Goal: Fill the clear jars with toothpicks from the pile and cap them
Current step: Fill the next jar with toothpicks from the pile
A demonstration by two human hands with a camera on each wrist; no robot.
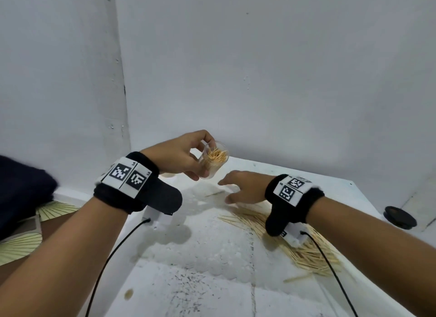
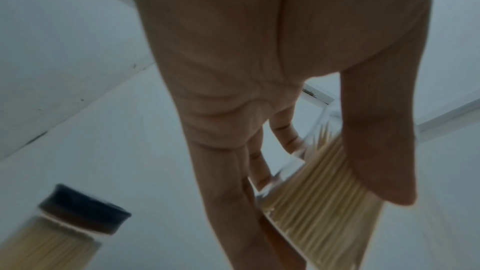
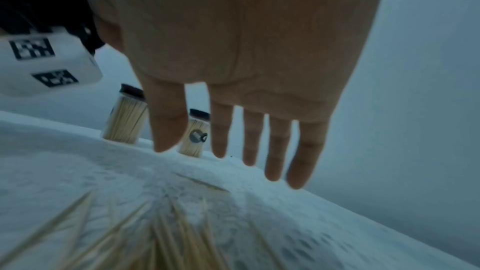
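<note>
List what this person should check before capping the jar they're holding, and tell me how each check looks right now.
1. Left hand grips the open jar firmly: ok.
2. Jar filled with toothpicks: ok, it looks nearly full.
3. Jar upright: not ok, it is tilted.
4. Right hand free to fetch a cap: ok, fingers straight, holding nothing.
5. Spare cap located: cannot tell; a dark round object lies at the table's right edge.
6. Other jars already capped: ok, two visible in the right wrist view.
</note>
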